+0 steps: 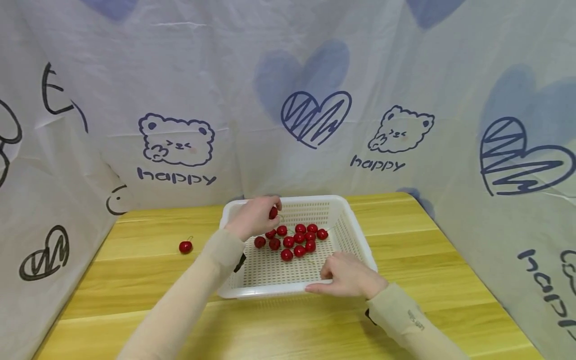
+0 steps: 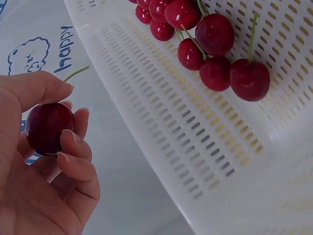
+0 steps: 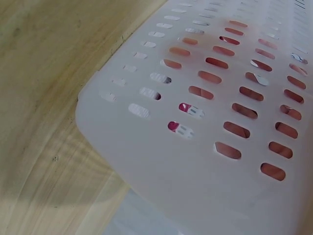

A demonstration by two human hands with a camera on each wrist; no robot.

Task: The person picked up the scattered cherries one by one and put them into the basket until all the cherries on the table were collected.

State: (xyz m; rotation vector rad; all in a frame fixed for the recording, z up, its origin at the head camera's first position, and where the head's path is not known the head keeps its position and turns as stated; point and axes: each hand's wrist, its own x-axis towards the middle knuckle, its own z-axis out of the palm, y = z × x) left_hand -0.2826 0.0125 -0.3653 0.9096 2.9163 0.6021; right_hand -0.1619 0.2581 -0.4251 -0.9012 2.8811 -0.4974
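Note:
My left hand is over the left rear part of a white perforated plastic basket. Between its thumb and curled fingers it holds a dark red cherry, whose green stem sticks out past the thumb. Several cherries lie grouped on the basket floor. At the basket's front right, my right hand grips the rim, thumb along the outer edge and fingers inside. In the right wrist view, skin shows through the slots of the basket wall; most of that hand is hidden behind it.
A single cherry with its stem up sits on the wooden table, left of the basket. Behind and at both sides hangs a pale cloth printed with hearts and bear faces.

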